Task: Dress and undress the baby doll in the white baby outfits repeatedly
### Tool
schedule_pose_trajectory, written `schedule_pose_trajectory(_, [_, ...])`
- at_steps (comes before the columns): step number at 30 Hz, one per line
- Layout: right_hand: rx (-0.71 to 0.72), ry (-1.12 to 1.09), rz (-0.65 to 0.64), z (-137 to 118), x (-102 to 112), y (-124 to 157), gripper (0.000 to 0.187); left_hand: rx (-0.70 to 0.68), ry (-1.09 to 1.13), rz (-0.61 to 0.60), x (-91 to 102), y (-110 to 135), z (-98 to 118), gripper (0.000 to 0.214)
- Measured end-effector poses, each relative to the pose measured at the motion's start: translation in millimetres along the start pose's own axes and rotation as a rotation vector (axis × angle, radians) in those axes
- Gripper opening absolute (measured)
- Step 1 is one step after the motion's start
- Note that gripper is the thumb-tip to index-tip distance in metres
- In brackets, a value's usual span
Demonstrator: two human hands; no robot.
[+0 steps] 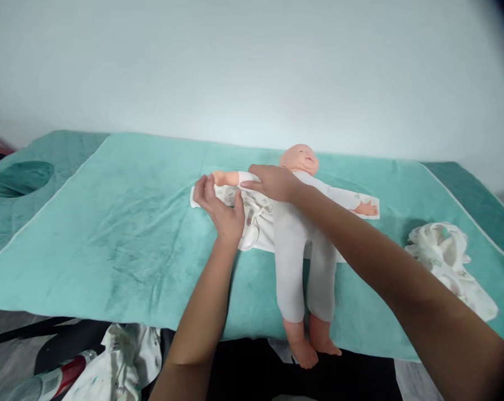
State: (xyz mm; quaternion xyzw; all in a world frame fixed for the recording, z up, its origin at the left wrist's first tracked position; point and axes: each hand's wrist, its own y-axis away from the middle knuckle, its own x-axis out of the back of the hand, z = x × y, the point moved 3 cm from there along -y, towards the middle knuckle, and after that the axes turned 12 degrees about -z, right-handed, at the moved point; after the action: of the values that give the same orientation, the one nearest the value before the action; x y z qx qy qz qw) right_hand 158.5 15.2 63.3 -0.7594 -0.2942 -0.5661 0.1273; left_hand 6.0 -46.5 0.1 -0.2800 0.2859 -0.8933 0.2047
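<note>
A baby doll [291,239] in a white bodysuit lies on its back, its bare feet past the table's front edge. Under it is spread a white printed baby garment [258,223], whose sleeves reach out beneath the doll's arms. My right hand [274,181] is closed around the doll's arm on the left of the view, thumb on the near side. Beside that arm's end, my left hand [222,211] has its thumb and fingers apart. Its fingertips touch or nearly touch the doll's hand [224,178].
The padded table has a green cover [130,234] and a hole [20,178] at its left end. Another white printed garment [448,262] lies crumpled on the right. Below the front edge, at left, are a white cloth [122,362] and a bottle [55,381]. A wall stands behind.
</note>
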Motion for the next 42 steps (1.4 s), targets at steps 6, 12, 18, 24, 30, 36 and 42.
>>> schedule_pose_trajectory(6, [-0.193, -0.09, 0.145, 20, 8, 8, 0.049, 0.066, 0.087, -0.622, -28.5, 13, 8, 0.031])
schedule_pose_trajectory(12, [-0.149, -0.14, 0.182, 19, 0, 12, 0.048, 0.067, -0.227, -0.66, -24.5, 3, -10, 0.017])
schedule_pose_trajectory(18, [-0.036, 0.059, 0.047, 9, -10, 13, 0.05, 0.531, 0.612, -0.208, -13.6, -23, -46, 0.008])
schedule_pose_trajectory(24, [-0.107, 0.234, -0.01, 4, -24, -3, 0.055, 0.426, 0.639, -0.092, 4.2, -24, -34, 0.009])
schedule_pose_trajectory(30, [-0.119, 0.341, -0.043, 1, -33, -9, 0.051, 0.184, 0.151, -0.176, 14.2, -11, -9, 0.02])
schedule_pose_trajectory(36, [-0.095, 0.324, -0.026, 2, -33, -6, 0.046, -0.008, 0.048, -0.155, 15.2, -2, 1, 0.024])
schedule_pose_trajectory(42, [-0.109, 0.384, -0.043, -1, -36, -7, 0.028, -0.118, 0.052, -0.358, -0.4, 16, 14, 0.024])
